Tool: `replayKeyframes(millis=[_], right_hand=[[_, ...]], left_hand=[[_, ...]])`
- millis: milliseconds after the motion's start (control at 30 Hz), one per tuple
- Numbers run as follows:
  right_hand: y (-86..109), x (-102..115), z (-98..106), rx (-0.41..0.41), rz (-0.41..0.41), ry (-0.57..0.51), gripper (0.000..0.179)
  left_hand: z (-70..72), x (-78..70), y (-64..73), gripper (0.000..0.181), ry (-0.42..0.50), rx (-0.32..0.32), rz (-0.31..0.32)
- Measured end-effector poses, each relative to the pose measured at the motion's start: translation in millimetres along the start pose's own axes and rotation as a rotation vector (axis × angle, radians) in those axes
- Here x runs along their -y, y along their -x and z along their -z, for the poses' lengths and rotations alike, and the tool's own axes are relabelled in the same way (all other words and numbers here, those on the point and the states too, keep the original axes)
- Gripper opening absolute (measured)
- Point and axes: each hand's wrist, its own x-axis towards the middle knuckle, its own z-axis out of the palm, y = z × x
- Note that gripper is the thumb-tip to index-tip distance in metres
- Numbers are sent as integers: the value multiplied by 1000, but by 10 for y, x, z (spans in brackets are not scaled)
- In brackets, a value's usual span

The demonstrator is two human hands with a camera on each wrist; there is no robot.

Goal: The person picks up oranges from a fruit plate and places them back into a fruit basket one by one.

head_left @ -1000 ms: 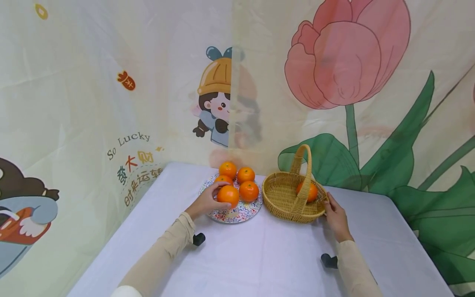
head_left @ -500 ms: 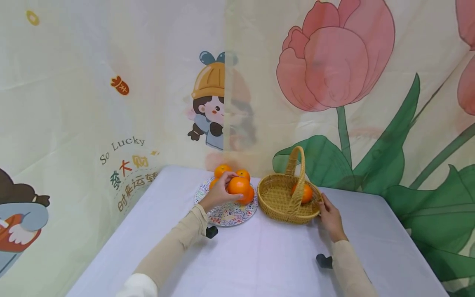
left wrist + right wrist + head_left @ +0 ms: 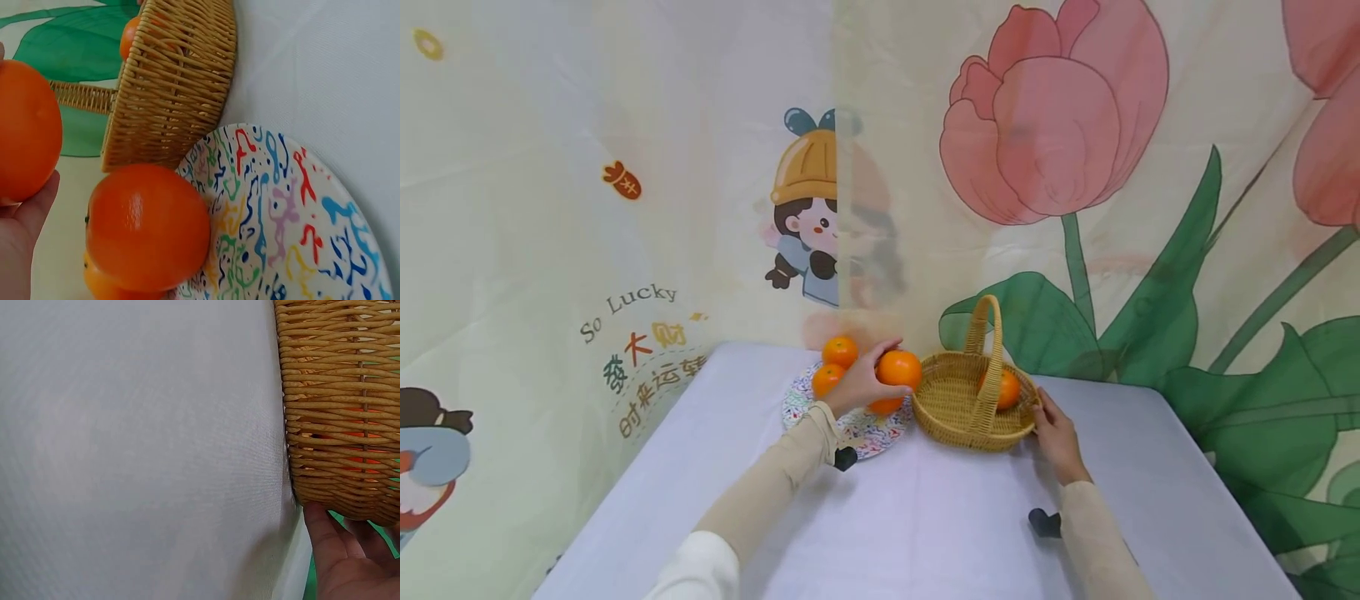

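My left hand (image 3: 859, 385) grips a mandarin orange (image 3: 899, 368) between thumb and fingers, raised above the right side of a patterned plate (image 3: 796, 404) and beside the basket's left rim. Several more mandarins (image 3: 839, 352) lie on the plate; one (image 3: 147, 228) shows large in the left wrist view, below the held fruit. To the right stands a wicker basket (image 3: 973, 437) with a tall arched handle and a mandarin (image 3: 1006, 389) in its right half. My right hand (image 3: 1060, 437) holds the basket's right end; in the right wrist view its thumb (image 3: 322, 534) lies against the weave.
A white cloth (image 3: 917, 517) covers the table. Close behind the plate and basket hangs a printed curtain (image 3: 910, 250) with a tulip and cartoon figures. Small black pieces (image 3: 1043, 523) sit by both wrists.
My left hand has lifted the mandarin from over the plate and carried it right, toward the basket. The right hand stays at the basket's end. The head view has shifted slightly.
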Motion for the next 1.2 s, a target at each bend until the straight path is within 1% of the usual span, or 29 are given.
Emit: replayKeyframes(millis=[133,200,267,367,467,600,700,833,933,1033,1200], right_hand=[[-6,10,-1,1,3,-4,54],[-1,6,-2,9,3,-12,54],[8,-2,-5,11,-3,-15,54],[30,-16,-6,11,-10,-23,53],[45,-22,-6,2,-17,-28,53],[21,-24,0,-13,-24,-27,53],[-10,-22,6,-19,-15,-28,53],[-24,-11,9,-23,4,-29,53],[-24,-8,-1,-28,6,-20,53],[-20,-8,-16,-33,7,-17,53],[-8,-24,-40,-42,7,-25,53]], left_hand=[[-102,9,-99,89,-78,15,-3],[-166,35,-129,87,-88,25,-8],[-234,70,-156,83,-68,36,-15],[-326,88,-192,80,4,36,-28],[-386,37,-229,82,45,30,-11],[-442,-22,-314,96,42,41,8],[-477,-21,-382,102,16,53,5],[-535,9,-451,92,-35,67,5],[-596,30,-493,84,-41,76,11],[-659,25,-530,82,-35,79,15],[-742,-24,-596,83,-52,70,-18]])
